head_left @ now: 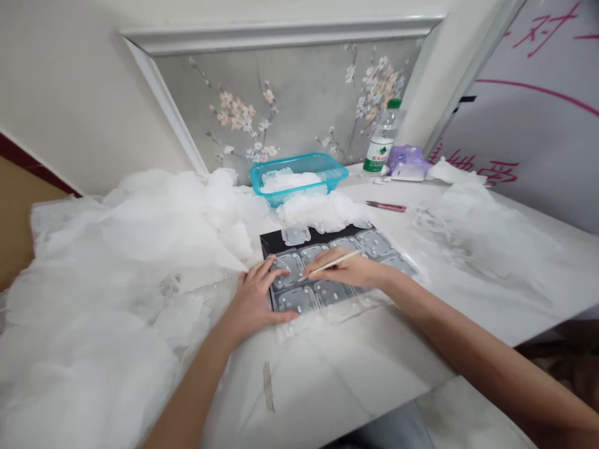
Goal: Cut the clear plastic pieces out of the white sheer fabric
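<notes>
A black board (276, 241) lies on the white table, covered by clear plastic sheets (374, 242) with small white dots. My left hand (256, 298) rests flat on the board's left edge, fingers spread over a sheet. My right hand (349, 268) is closed in a pinch on a thin pale stick (336, 262), whose tip points left onto the sheet between my hands.
A heap of white gauzy fabric (116, 249) fills the left side. A turquoise basket (299, 176) of white pieces stands behind the board. Farther right are a green-capped bottle (382, 144), a purple packet (408, 163) and a red pen (386, 206). More white film (468, 212) lies at right.
</notes>
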The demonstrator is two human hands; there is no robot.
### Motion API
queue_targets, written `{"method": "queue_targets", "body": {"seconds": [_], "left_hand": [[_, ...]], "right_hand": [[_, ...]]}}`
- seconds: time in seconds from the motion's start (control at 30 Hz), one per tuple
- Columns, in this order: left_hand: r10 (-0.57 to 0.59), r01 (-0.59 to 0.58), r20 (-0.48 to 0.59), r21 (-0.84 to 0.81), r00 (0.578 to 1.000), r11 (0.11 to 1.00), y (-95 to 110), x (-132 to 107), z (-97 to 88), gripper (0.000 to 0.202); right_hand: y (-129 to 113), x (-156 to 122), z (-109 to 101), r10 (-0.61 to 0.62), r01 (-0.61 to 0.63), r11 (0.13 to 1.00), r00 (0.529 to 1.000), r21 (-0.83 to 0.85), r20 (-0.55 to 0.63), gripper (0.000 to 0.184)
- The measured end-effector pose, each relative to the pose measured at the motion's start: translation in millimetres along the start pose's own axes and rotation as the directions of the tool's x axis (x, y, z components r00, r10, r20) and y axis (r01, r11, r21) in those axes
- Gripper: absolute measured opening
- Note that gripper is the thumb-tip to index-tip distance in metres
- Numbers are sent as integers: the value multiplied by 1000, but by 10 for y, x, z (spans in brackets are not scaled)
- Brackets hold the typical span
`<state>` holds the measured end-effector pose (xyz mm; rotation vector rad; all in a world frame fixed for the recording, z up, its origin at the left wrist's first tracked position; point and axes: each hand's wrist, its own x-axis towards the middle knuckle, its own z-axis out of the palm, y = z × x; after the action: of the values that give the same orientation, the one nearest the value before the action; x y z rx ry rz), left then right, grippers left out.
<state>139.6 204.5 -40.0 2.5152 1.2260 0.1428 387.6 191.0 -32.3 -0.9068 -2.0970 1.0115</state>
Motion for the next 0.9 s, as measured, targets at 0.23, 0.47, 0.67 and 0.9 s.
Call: {"method": "queue_targets", "body": {"seconds": [0.23, 0.47, 0.67, 0.9], "left_hand": [[21, -20, -21, 31, 1000, 999, -7, 45, 15, 70], [17, -16, -28, 34, 999, 999, 1, 50, 13, 69], [24, -22, -42, 40, 999, 999, -10, 46, 26, 65], [-14, 20, -116, 49, 993, 999, 61, 96, 34, 35]], "right_hand": [[25, -86, -207, 154, -154, 987, 988, 38, -10, 30], [179, -60, -91, 257, -240, 951, 964, 197, -68, 37], [131, -60, -48, 219, -182, 959, 963, 218, -160, 35], [31, -38, 2, 191, -115, 968, 913, 223, -360, 29]]}}
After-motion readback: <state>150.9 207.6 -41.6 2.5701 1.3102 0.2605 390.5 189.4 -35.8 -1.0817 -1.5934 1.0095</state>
